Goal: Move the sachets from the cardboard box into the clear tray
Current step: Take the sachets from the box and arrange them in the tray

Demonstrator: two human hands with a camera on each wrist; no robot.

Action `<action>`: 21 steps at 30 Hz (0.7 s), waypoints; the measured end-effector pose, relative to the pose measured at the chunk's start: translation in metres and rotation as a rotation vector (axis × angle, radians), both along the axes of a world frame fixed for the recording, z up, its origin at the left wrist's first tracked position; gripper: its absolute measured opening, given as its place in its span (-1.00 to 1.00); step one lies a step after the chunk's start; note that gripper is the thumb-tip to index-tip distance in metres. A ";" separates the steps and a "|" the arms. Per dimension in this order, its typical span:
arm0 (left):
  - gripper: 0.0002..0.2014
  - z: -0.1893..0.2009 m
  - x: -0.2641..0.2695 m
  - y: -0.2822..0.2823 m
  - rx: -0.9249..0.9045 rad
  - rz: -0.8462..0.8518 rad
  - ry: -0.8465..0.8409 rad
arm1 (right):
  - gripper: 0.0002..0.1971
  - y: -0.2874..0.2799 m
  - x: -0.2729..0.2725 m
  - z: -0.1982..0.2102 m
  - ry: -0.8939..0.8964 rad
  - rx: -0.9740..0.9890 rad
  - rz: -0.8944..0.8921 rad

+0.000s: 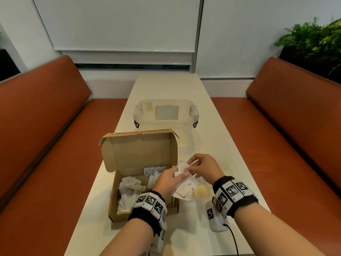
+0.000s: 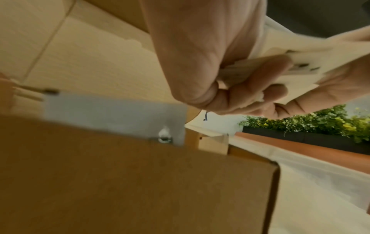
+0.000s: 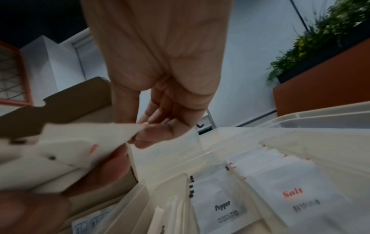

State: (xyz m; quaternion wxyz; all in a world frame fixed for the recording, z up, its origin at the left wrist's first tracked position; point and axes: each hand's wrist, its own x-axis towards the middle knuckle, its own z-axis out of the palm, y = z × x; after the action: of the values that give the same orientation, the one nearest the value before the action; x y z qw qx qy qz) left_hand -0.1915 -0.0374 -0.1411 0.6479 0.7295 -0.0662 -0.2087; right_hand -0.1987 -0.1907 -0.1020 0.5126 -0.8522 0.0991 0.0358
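Observation:
The open cardboard box (image 1: 144,213) sits at the table's near left with several white sachets (image 1: 129,189) inside. To its right lies the clear tray (image 1: 202,191), divided into compartments (image 3: 220,152) that hold a Pepper sachet (image 3: 224,209) and a Salt sachet (image 3: 294,194). My left hand (image 1: 175,174) grips a stack of sachets (image 2: 296,66) over the box's right wall. My right hand (image 1: 190,168) pinches one sachet (image 3: 124,131) of that stack at its corner, above the tray.
A clear lidded tub (image 1: 166,115) stands behind the box on the narrow white table (image 1: 166,85). Orange benches (image 1: 46,145) run along both sides. A planter with green plants (image 1: 313,39) is at the far right.

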 end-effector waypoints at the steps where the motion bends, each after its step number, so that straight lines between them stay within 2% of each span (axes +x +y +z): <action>1: -0.59 -0.001 0.002 0.001 0.003 0.026 0.006 | -0.81 -0.003 0.001 0.000 -0.008 0.009 -0.015; 5: -0.78 -0.003 0.006 0.006 -0.036 0.112 0.018 | -0.86 -0.013 0.002 0.001 0.013 0.002 0.026; 8: -0.92 -0.005 0.006 0.005 -0.082 0.108 0.011 | -0.90 -0.016 0.002 0.003 0.031 -0.044 0.108; 12: -0.92 -0.004 0.007 0.002 -0.151 0.147 0.031 | -0.89 -0.014 0.002 0.003 0.012 -0.036 0.123; 16: -0.92 -0.004 0.009 0.002 -0.175 0.196 0.039 | -0.87 -0.014 0.002 0.004 0.079 0.007 0.126; 21: -0.91 -0.005 0.006 0.003 -0.133 0.138 0.035 | -0.92 -0.019 0.003 0.010 0.064 -0.160 0.220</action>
State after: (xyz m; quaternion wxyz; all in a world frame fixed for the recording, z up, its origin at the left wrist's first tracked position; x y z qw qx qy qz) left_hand -0.1852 -0.0347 -0.1458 0.7089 0.6839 -0.0182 -0.1715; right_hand -0.1957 -0.2094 -0.0922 0.4323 -0.8946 0.0237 0.1109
